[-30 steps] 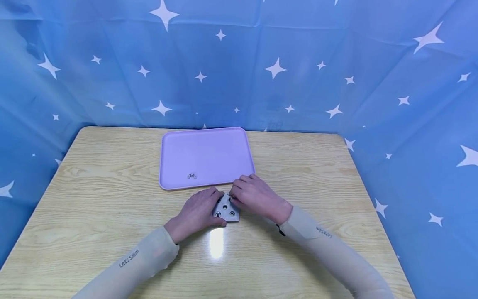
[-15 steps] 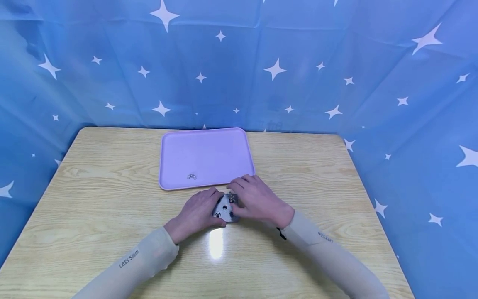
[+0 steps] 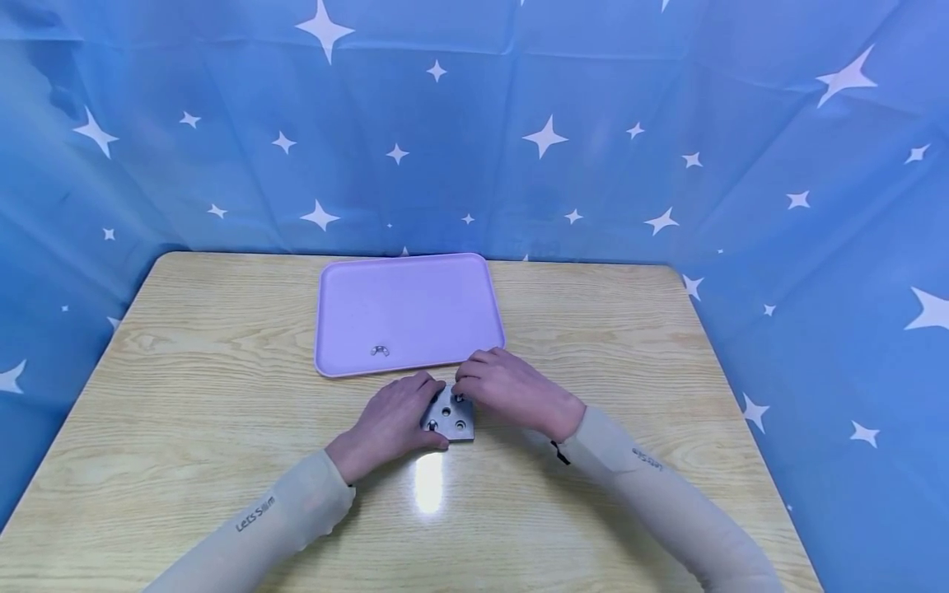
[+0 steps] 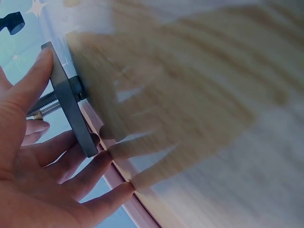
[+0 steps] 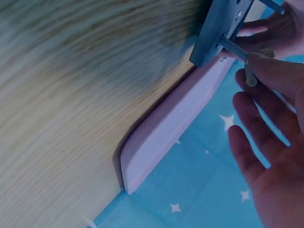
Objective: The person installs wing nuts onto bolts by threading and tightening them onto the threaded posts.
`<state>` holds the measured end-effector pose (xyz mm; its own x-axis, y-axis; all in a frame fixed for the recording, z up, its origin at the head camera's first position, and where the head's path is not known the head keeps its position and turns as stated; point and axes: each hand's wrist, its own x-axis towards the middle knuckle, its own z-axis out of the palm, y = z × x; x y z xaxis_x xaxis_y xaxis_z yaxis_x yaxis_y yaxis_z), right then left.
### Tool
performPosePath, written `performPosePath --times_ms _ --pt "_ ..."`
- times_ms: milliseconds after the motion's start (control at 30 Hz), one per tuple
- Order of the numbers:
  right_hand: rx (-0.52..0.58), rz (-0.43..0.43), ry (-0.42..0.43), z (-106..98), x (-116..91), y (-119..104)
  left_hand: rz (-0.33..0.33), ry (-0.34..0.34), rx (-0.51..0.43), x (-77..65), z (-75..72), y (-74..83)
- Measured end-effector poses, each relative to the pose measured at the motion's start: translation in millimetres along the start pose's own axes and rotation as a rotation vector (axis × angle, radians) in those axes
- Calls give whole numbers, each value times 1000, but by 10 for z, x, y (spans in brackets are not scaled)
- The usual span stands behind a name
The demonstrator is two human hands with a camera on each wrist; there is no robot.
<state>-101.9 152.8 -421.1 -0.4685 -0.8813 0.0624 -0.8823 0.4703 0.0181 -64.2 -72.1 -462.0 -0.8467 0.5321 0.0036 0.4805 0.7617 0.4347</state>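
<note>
A drilled metal plate is gripped by its edges between the curled fingers and thumb of the left hand, just off the near edge of the purple tray. At its far right corner, a wing nut on a bolt is pinched by the right hand. The tray is set beside the far edge of the tabletop, with another wing nut carried near its front edge.

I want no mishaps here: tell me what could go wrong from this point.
The right grip pinches a wing nut near the bolt's outer end; it might slip off or thread crookedly. The plate could twist if the left grip loosens on its edges. The loose wing nut in the tray might slide if the tray is bumped.
</note>
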Motion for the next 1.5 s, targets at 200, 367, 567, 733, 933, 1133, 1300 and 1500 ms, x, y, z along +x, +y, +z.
performPosePath --times_ms 200,367,567,733,933,1133,1300,1500 --pt "-1 97 90 111 46 -42 -3 -4 0 -3 3 2" --pt "-37 182 147 180 74 -116 4 0 1 -3 -3 1" --pt "4 218 111 51 26 -78 10 -9 7 1 -9 0" --pt "52 52 28 -104 -23 27 8 -12 7 0 -18 -4" --pt "-3 -67 -46 -69 -32 36 4 -19 -5 -2 -27 3" --pt "-25 -26 32 24 -6 2 0 -20 -15 3 -12 6" --pt "-22 77 81 109 36 -56 8 -14 -8 -1 -10 3" --pt "-14 212 203 238 68 -143 15 -10 -9 -5 -14 -1"
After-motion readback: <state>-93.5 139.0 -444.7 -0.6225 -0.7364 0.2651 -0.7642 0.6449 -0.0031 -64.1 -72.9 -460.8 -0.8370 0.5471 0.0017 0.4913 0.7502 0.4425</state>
